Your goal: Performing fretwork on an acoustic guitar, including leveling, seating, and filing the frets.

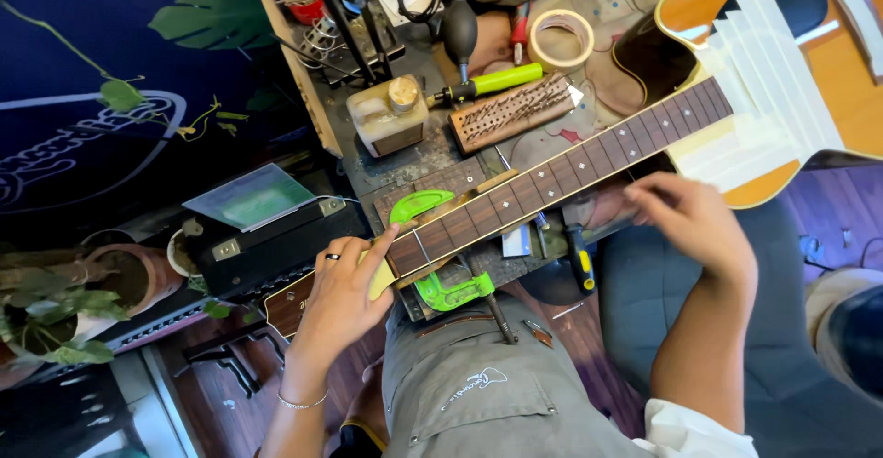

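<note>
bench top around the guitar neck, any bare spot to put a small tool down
Little is free. One bare patch of bench lies between the square jar, the block of frets and the green clamp. Another is the padded mat between the tape roll and the guitar body. The back edge is crowded with tools. The left hand and right hand flank the neck.
</note>
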